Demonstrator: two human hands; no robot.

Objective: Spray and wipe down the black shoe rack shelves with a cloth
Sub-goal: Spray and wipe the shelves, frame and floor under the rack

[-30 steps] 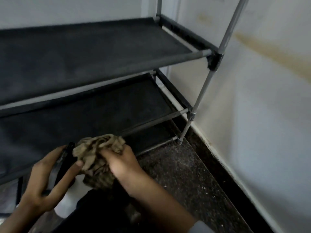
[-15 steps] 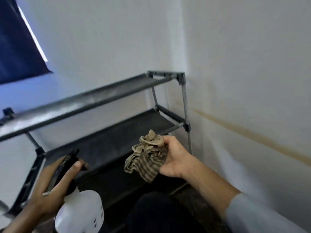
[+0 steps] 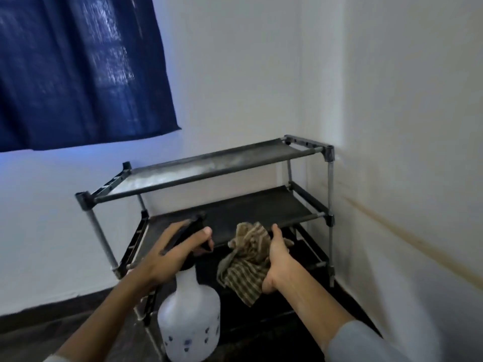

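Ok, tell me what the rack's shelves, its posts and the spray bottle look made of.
Shelves: likely black fabric, matte, stretched between bars.
Posts: probably metal tubing, grey with dull sheen; corner joints look like plastic.
Spray bottle: translucent white plastic with a black trigger head.

Left hand (image 3: 170, 254) closed in a grip, thumb up, forearm extended, right hand (image 3: 278, 259) cupped and clutching, fingers curled, pale sleeve at forearm
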